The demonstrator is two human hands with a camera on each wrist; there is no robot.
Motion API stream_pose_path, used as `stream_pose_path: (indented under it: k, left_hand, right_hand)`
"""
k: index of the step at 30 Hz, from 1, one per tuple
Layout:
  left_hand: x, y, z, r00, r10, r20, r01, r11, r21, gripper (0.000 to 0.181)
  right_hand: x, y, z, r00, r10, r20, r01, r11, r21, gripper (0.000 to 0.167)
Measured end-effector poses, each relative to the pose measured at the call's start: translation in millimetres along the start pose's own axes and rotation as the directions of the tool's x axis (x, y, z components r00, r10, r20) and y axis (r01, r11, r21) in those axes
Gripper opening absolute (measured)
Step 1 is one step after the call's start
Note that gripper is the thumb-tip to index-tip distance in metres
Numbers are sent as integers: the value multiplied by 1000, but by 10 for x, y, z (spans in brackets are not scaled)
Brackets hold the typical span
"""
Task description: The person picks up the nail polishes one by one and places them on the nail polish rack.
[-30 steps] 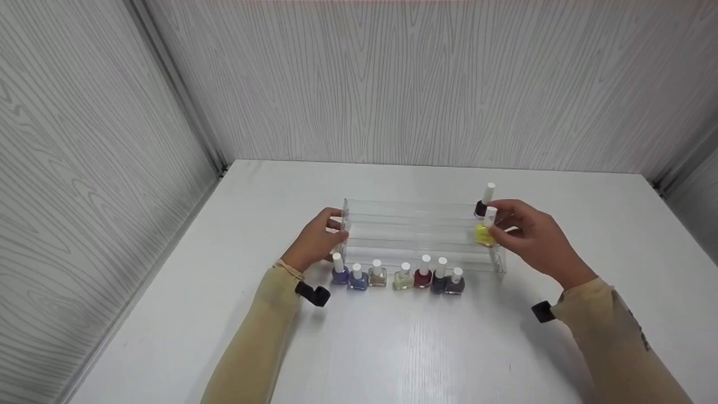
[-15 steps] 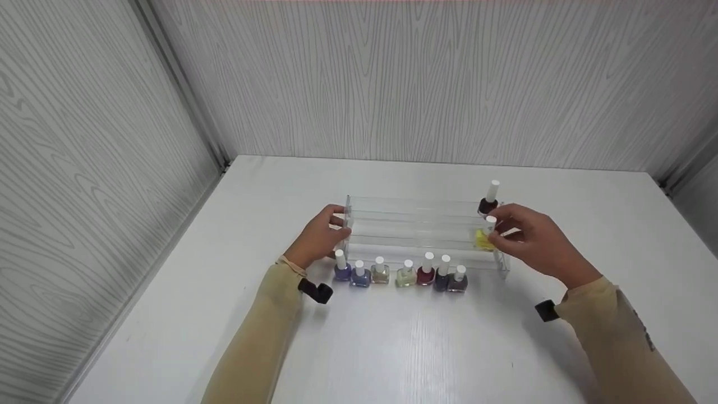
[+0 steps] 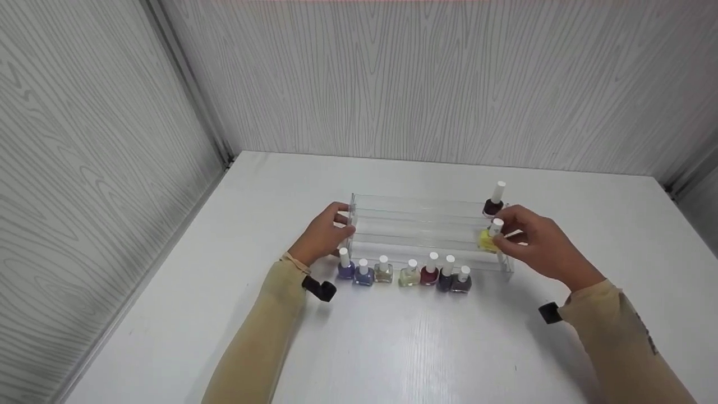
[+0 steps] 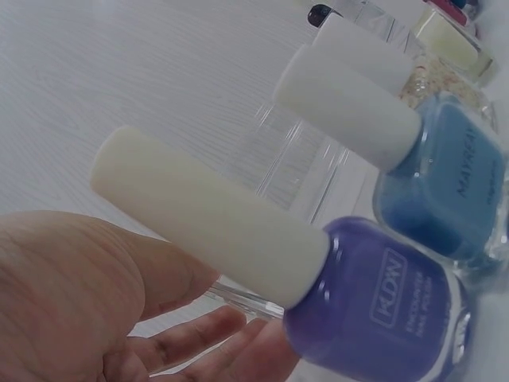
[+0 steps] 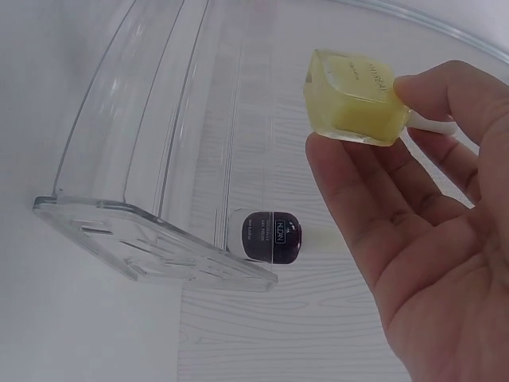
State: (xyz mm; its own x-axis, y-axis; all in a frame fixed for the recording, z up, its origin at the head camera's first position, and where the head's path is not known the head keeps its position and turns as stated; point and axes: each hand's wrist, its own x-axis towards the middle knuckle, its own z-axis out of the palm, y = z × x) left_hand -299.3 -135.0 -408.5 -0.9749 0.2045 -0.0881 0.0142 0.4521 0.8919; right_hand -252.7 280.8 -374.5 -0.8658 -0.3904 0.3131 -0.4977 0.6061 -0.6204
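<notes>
A clear tiered rack [image 3: 415, 243] stands on the white table. At its left end panel, my left hand [image 3: 321, 234] grips the edge between thumb and fingers. My right hand [image 3: 533, 241] pinches a yellow polish bottle [image 3: 487, 240] at the rack's right end; in the right wrist view thumb and fingers hold the yellow bottle [image 5: 354, 99] near its white cap. A dark bottle [image 3: 493, 207] stands on the top tier behind it. In the left wrist view, a purple bottle [image 4: 374, 302] partly hides the left hand [image 4: 119, 294].
Along the rack's front, several bottles stand on the table: purple [image 3: 346, 270], blue [image 3: 363, 275], glittery [image 3: 383, 273], pale yellow [image 3: 409, 276], red [image 3: 429, 275] and two dark ones, the rightmost [image 3: 461, 283] greyish. Wood-grain panels [image 3: 420, 84] rise behind and at the left.
The yellow bottle in my right hand has moved slightly down and toward me, leaving the dark bottle behind it more visible. My left hand keeps its grip on the rack.
</notes>
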Motion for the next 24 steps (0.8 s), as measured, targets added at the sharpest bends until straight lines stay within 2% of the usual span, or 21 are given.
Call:
stream_pose_path:
  k: [5,24]
  left_hand:
    - [3,-2,22,1000,-9,7,9,1000,4,55]
    - [33,-25,55,999,-28,18,28,1000,-13,55]
  right_hand:
    - [-36,29,0,1000,-3,5,4,1000,-17,28]
    - [-29,77,19,999,-3,34,2,999,43,26]
